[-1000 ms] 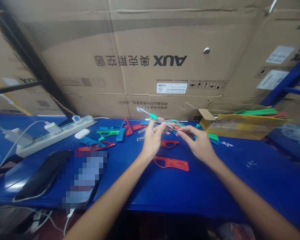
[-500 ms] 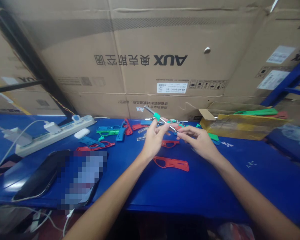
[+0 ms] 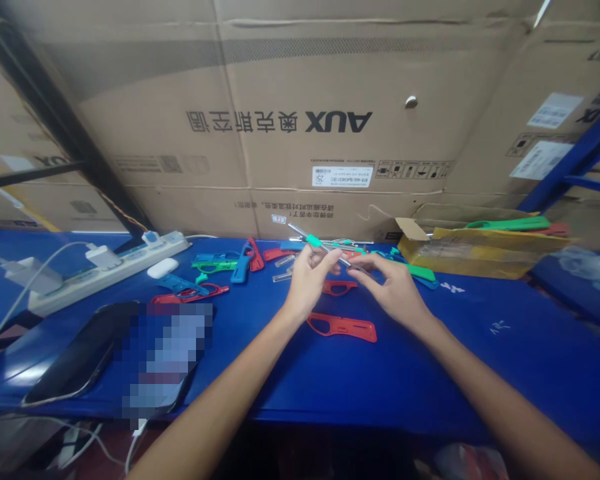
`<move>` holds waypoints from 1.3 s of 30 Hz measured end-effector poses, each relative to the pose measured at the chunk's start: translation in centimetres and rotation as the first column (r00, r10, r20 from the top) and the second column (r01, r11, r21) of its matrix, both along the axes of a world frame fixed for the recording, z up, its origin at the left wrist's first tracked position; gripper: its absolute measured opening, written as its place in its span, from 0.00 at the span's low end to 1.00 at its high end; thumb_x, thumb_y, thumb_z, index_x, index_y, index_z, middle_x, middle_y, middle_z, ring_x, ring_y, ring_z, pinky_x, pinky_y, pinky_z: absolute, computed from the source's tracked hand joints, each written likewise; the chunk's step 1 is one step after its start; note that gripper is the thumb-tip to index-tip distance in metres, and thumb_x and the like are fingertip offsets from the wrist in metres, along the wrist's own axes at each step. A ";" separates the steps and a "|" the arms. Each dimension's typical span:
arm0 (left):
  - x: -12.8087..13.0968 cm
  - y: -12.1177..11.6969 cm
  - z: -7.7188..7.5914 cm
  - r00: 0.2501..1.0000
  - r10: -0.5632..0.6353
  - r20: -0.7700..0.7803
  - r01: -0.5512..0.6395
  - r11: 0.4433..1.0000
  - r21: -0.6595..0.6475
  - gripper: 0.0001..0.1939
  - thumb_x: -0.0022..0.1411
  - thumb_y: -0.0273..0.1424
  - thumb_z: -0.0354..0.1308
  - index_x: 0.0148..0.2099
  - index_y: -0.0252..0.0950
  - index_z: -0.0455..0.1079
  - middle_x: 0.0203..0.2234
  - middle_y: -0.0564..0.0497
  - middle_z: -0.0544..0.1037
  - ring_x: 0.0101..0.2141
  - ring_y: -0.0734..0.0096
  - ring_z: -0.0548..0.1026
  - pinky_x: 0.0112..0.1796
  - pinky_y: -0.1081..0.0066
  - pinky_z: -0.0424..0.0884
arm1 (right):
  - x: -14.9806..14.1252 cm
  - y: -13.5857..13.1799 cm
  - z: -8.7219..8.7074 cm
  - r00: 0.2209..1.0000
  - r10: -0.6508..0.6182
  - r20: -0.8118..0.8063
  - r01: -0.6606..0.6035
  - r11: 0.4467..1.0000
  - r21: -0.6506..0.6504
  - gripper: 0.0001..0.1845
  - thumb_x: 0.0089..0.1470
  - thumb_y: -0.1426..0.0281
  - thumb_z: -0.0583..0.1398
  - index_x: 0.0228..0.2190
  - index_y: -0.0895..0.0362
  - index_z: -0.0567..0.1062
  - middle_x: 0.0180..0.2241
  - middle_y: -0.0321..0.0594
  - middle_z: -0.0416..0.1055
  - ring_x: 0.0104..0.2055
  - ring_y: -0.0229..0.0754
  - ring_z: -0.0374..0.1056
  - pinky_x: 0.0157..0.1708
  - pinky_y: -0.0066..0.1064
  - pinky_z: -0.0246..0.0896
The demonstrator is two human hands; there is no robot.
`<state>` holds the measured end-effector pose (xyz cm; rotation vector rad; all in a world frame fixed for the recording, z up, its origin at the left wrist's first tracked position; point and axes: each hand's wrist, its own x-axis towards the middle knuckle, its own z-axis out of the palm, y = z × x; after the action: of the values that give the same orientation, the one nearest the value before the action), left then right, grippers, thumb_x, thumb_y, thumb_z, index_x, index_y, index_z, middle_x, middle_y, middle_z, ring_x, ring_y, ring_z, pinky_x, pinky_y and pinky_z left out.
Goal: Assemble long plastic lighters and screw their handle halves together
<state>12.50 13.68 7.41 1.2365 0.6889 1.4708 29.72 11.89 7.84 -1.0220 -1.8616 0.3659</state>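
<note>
Taking the two hands as the centre of the clock, a dark phone (image 3: 87,343) lies nearest, at eight o'clock on the blue table (image 3: 360,387). A red plastic piece (image 3: 350,329) lies flat at six o'clock, just below the hands. The left hand (image 3: 307,277) pinches a thin rod (image 3: 324,248) between its thumb and fingers. The right hand (image 3: 393,287) has thumb and first finger pressed on the lower end of the same rod. The rod is raised over the table and tilted, its upper end toward ten o'clock, with a green collar (image 3: 313,241) around it. At nine o'clock, a blue plastic piece (image 3: 241,264) lies among other coloured pieces, and farther is a white power strip (image 3: 125,262). At three o'clock stands a yellow box (image 3: 470,257). Brown cardboard (image 3: 280,73) rises behind, at twelve.
</note>
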 end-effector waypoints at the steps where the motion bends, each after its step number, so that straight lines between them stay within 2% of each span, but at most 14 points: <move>1: 0.0 0.0 0.0 1.000 0.002 -0.005 -0.002 1.000 -0.010 0.14 0.59 0.38 0.67 0.39 0.34 0.69 0.31 0.50 0.79 0.30 0.73 0.75 0.36 0.70 0.73 | 0.0 0.0 0.0 1.000 -0.005 0.001 0.005 1.000 0.010 0.08 0.59 0.66 0.63 0.40 0.53 0.79 0.39 0.39 0.81 0.39 0.45 0.77 0.43 0.37 0.70; 4: -0.1 0.0 0.0 0.999 0.000 -0.044 -0.002 0.999 -0.042 0.16 0.58 0.40 0.67 0.38 0.35 0.69 0.29 0.52 0.77 0.28 0.74 0.73 0.33 0.72 0.71 | 0.0 0.1 0.1 0.999 -0.013 -0.031 0.013 1.000 0.010 0.07 0.58 0.65 0.63 0.36 0.53 0.81 0.37 0.39 0.82 0.39 0.46 0.77 0.43 0.38 0.70; 10: -0.5 0.3 0.1 0.995 -0.045 -0.084 0.043 0.998 -0.036 0.15 0.58 0.40 0.67 0.34 0.35 0.67 0.25 0.54 0.76 0.26 0.76 0.70 0.31 0.73 0.67 | -0.3 0.0 0.4 0.979 0.037 -0.202 -0.073 0.982 -0.177 0.10 0.52 0.61 0.68 0.32 0.54 0.81 0.32 0.38 0.81 0.32 0.43 0.75 0.35 0.36 0.72; 18: -0.7 0.4 0.3 0.994 -0.080 -0.070 0.077 0.995 -0.056 0.16 0.59 0.40 0.67 0.42 0.33 0.74 0.38 0.45 0.82 0.32 0.72 0.74 0.34 0.72 0.69 | -0.5 -0.2 0.5 0.947 0.007 -0.320 -0.089 0.966 -0.241 0.13 0.51 0.59 0.67 0.33 0.56 0.81 0.28 0.38 0.79 0.25 0.38 0.70 0.27 0.32 0.67; 24: -0.9 0.4 0.5 0.993 -0.106 -0.059 0.102 0.993 -0.063 0.16 0.57 0.40 0.68 0.42 0.34 0.75 0.41 0.44 0.83 0.36 0.68 0.78 0.36 0.71 0.70 | -0.4 -0.3 0.9 0.928 0.010 -0.371 -0.138 0.937 -0.321 0.15 0.53 0.57 0.66 0.34 0.57 0.80 0.27 0.40 0.79 0.23 0.36 0.67 0.22 0.28 0.61; 27: -1.0 0.5 0.4 0.992 -0.121 -0.038 0.119 0.991 -0.055 0.16 0.56 0.39 0.69 0.42 0.35 0.75 0.39 0.46 0.83 0.35 0.69 0.78 0.36 0.71 0.70 | -0.3 -0.3 1.0 0.922 0.012 -0.387 -0.159 0.923 -0.350 0.15 0.53 0.57 0.66 0.33 0.57 0.80 0.27 0.40 0.79 0.23 0.36 0.67 0.21 0.28 0.60; 33: -0.9 0.3 0.6 0.997 -0.066 -0.042 0.064 0.997 -0.048 0.15 0.55 0.40 0.69 0.36 0.35 0.73 0.29 0.52 0.80 0.27 0.75 0.73 0.34 0.72 0.67 | -0.8 -0.7 0.9 0.950 0.053 -0.308 -0.151 0.941 -0.302 0.14 0.56 0.58 0.64 0.31 0.56 0.79 0.25 0.38 0.79 0.22 0.36 0.68 0.23 0.29 0.62; 37: -0.7 0.1 0.7 0.998 -0.015 -0.060 0.011 0.998 -0.060 0.16 0.54 0.40 0.70 0.34 0.36 0.69 0.23 0.56 0.75 0.24 0.76 0.69 0.30 0.73 0.64 | -0.8 -0.8 0.5 0.993 -0.007 -0.121 -0.007 0.993 -0.120 0.11 0.59 0.61 0.62 0.32 0.54 0.80 0.26 0.37 0.80 0.25 0.39 0.72 0.29 0.32 0.67; 39: -0.6 0.1 0.6 0.998 -0.003 -0.068 -0.001 0.998 -0.063 0.16 0.55 0.40 0.69 0.33 0.36 0.68 0.21 0.57 0.72 0.23 0.77 0.68 0.29 0.74 0.62 | -0.8 -0.8 0.4 0.998 -0.049 -0.026 0.049 0.999 0.005 0.10 0.60 0.63 0.62 0.33 0.53 0.81 0.28 0.37 0.81 0.28 0.41 0.74 0.34 0.34 0.69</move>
<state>11.91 13.81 8.00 1.2431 0.7738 1.4012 28.93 11.04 8.20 -1.0521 -1.8106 0.3429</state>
